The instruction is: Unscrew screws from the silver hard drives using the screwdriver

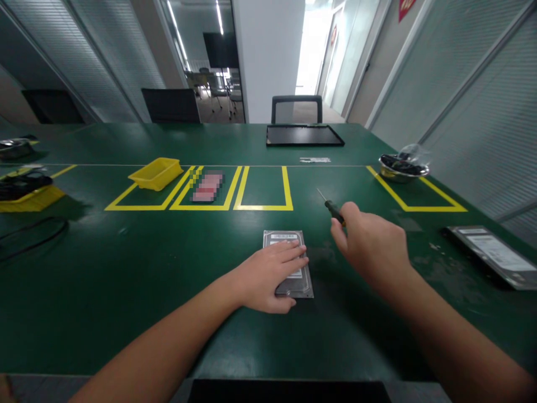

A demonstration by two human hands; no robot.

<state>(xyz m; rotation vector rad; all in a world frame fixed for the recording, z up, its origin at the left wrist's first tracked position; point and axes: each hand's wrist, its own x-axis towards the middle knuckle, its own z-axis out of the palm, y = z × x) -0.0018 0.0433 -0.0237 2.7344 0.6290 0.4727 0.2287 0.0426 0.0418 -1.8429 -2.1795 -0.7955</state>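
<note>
We have two yellow plastic trays beyond and left of our left hand, which lies open and flat on one silver rectangular metal hard drive. Apart from it, our right hand is wrapped round one dark-green-handled metal screwdriver; one second silver drive lies right of that hand.

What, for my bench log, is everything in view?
Drives: 2, grey, under left hand, right edge
Screwdriver: 1, green, in right hand
Table: 1, green, foreground
Tape outlines: several, yellow, on table
Blurred item: 1, pinkish, inside tape
Trays: 2, yellow, left
Bowls: 2, silver, right, far left
Bundled items: several, black, left tray, right bowl
Cable: 1, black, left
Panel: 1, black, table's far side
Strip: 1, white, before panel
Chairs: several, black, beyond table
Screen: 1, black, back room
Left hand: 1, bare, on drive
Right hand: 1, bare, holding screwdriver
</note>
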